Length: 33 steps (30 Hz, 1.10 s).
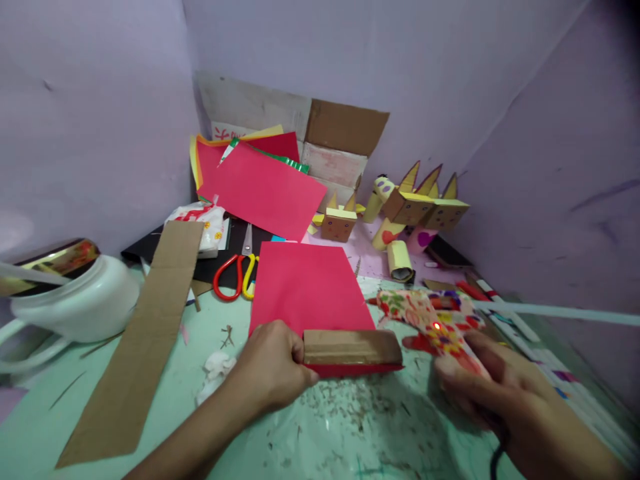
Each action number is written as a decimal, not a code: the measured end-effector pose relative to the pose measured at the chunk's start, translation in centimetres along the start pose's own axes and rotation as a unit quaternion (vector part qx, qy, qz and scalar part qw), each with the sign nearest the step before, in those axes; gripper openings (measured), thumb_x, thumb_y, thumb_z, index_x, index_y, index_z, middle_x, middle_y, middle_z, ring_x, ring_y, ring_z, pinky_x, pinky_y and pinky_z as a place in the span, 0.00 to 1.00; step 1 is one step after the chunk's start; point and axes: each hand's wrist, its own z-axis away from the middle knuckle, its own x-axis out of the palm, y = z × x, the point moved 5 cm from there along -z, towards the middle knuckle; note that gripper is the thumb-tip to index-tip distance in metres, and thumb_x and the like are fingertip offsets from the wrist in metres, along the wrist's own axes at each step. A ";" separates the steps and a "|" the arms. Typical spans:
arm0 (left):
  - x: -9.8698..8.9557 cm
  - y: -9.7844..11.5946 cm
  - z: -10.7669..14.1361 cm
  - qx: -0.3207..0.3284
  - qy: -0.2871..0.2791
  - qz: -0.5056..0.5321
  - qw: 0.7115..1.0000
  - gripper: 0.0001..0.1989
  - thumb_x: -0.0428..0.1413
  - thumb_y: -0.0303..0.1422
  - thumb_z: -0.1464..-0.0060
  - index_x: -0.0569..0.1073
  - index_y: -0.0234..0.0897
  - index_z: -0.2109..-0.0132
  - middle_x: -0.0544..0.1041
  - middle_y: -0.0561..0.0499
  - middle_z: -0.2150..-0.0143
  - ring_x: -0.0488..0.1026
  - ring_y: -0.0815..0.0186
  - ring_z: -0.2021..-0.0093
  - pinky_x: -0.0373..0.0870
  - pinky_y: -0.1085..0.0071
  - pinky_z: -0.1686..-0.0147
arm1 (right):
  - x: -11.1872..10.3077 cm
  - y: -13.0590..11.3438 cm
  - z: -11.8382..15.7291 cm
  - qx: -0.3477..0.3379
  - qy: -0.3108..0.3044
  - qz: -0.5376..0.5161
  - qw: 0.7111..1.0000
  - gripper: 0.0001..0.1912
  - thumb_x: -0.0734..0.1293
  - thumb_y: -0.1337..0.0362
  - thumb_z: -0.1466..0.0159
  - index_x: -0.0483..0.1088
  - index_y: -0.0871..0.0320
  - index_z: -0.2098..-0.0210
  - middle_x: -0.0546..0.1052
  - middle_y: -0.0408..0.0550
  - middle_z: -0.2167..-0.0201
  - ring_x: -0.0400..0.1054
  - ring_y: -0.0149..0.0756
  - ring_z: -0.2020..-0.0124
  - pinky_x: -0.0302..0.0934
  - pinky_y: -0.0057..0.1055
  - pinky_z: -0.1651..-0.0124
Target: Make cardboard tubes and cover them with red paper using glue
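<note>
My left hand (275,360) is closed on the left end of a brown cardboard tube (350,348) and the near edge of a red paper sheet (307,283). The tube lies along that edge, with a strip of red showing beneath it. In my right hand (490,387) is a glue gun (435,317) with a flowered pattern and a lit red light. Its nozzle points left, above the table just right of the red sheet. A white glue stick (560,312) sticks out from its back.
Scissors (235,277) and a long cardboard strip (145,340) lie at the left, near a white pot (85,300). Cardboard animal figures (415,207) stand at the back right. Loose red paper (270,190) leans on a box (345,127). Brown scraps (345,400) litter the green table (280,440).
</note>
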 end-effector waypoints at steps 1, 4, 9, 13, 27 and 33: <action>0.0 0.0 -0.1 0.001 -0.003 0.001 1.000 0.10 0.55 0.29 0.67 0.60 0.38 0.86 0.56 0.58 0.85 0.59 0.69 0.79 0.50 0.71 0.79 | 0.2 0.1 -0.6 0.056 -0.019 -0.062 0.996 0.14 0.72 0.55 0.50 0.67 0.56 0.81 0.64 0.39 0.88 0.52 0.24 0.89 0.46 0.22 0.87; 0.2 -0.1 -0.2 0.006 -0.014 -0.002 1.000 0.09 0.53 0.30 0.67 0.59 0.38 0.85 0.56 0.58 0.85 0.59 0.69 0.79 0.50 0.72 0.79 | 1.0 0.4 -1.5 0.141 0.031 -0.200 0.969 0.12 0.74 0.60 0.54 0.69 0.58 0.78 0.67 0.41 0.85 0.55 0.24 0.87 0.47 0.22 0.85; 0.6 -0.9 -0.8 0.013 -0.025 -0.012 1.000 0.11 0.51 0.34 0.66 0.56 0.39 0.85 0.54 0.58 0.85 0.55 0.71 0.80 0.48 0.72 0.80 | 3.0 1.5 -1.0 0.058 0.048 -0.266 0.961 0.15 0.73 0.56 0.52 0.72 0.60 0.70 0.72 0.42 0.79 0.61 0.29 0.79 0.57 0.25 0.75; 0.9 -1.6 -1.6 0.025 -0.021 -0.014 0.999 0.13 0.52 0.36 0.66 0.55 0.39 0.85 0.53 0.58 0.85 0.53 0.71 0.80 0.47 0.71 0.80 | 1.8 3.2 -1.0 0.050 0.094 -0.240 0.965 0.16 0.72 0.56 0.50 0.73 0.61 0.68 0.69 0.40 0.81 0.58 0.29 0.80 0.52 0.25 0.78; 0.8 -1.3 -1.1 0.023 -0.026 -0.001 0.999 0.12 0.51 0.37 0.66 0.55 0.39 0.85 0.53 0.59 0.84 0.53 0.71 0.80 0.48 0.72 0.79 | -2.4 3.6 -3.2 0.084 0.069 -0.104 0.989 0.15 0.72 0.58 0.51 0.74 0.60 0.67 0.78 0.46 0.71 0.70 0.37 0.70 0.61 0.30 0.68; 0.7 -1.1 -1.0 0.009 -0.026 0.009 1.000 0.12 0.52 0.36 0.66 0.56 0.39 0.84 0.54 0.59 0.84 0.53 0.71 0.80 0.48 0.72 0.79 | -3.6 1.6 0.3 -0.045 0.154 0.107 0.981 0.33 0.70 0.55 0.50 0.65 0.56 0.46 0.65 0.56 0.41 0.58 0.53 0.41 0.53 0.49 0.42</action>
